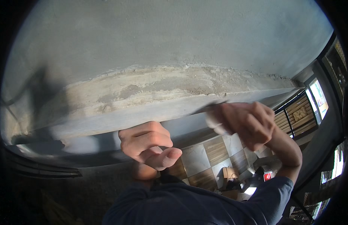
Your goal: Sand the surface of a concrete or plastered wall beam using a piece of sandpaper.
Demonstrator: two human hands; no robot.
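The two hands are apart: the right hand (250, 122) is closed on a thin dark blade (204, 108), its tip pointing left toward the near edge of the rough plaster ledge (155, 88), while the left hand (147, 142) sits curled just below that edge with its thumb out. Motion blur softens the blade, so I can't tell whether it touches the plaster, nor whether the left fingers grip anything on their hidden side. Working well here would mean keeping the blade at a low, steady angle, taking short strokes with even pressure, and keeping the left hand clear of the blade's tip. On the far side, the grey wall (174, 33) rises behind the ledge and would limit reach in that direction; a dark shadow (41, 92) at left dims that end. Beneath, to the right, a brown bag (229, 173) lies on the chequered floor (196, 161), with a slatted panel (299, 114) farther right.
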